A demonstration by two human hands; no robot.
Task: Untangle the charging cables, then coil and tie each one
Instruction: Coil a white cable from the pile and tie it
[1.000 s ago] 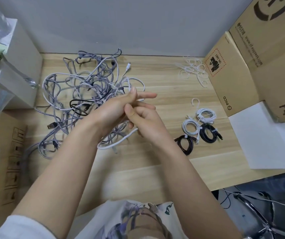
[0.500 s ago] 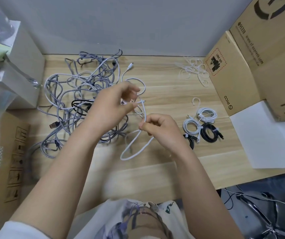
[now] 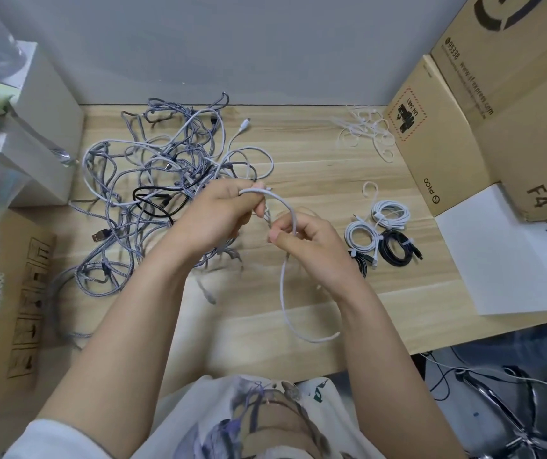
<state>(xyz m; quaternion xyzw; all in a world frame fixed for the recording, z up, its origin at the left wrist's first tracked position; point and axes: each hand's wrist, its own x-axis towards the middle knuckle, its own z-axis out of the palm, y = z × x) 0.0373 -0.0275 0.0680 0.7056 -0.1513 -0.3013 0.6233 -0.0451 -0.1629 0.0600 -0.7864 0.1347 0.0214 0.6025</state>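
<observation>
A big tangle of grey braided, white and black cables [image 3: 153, 180] covers the left of the wooden table [image 3: 315, 167]. My left hand [image 3: 219, 217] grips one white cable [image 3: 283, 293] near the tangle's right edge. My right hand [image 3: 308, 240] pinches the same cable just beside it, so the cable arches between both hands. Below my right hand the cable hangs in a long loop toward the table's front edge. Several coiled and tied cables [image 3: 381, 233], white and black, lie right of my right hand.
Loose white ties [image 3: 364, 134] lie at the back right, and one more tie [image 3: 369, 188] sits above the coils. Cardboard boxes [image 3: 464, 111] and a white sheet [image 3: 503, 260] bound the right side. A grey box [image 3: 43, 127] and a bag stand at the left.
My left hand closed round the white cable and my right hand rose beside it. The cable now arches between them, and its hanging loop has grown longer toward the front edge.
</observation>
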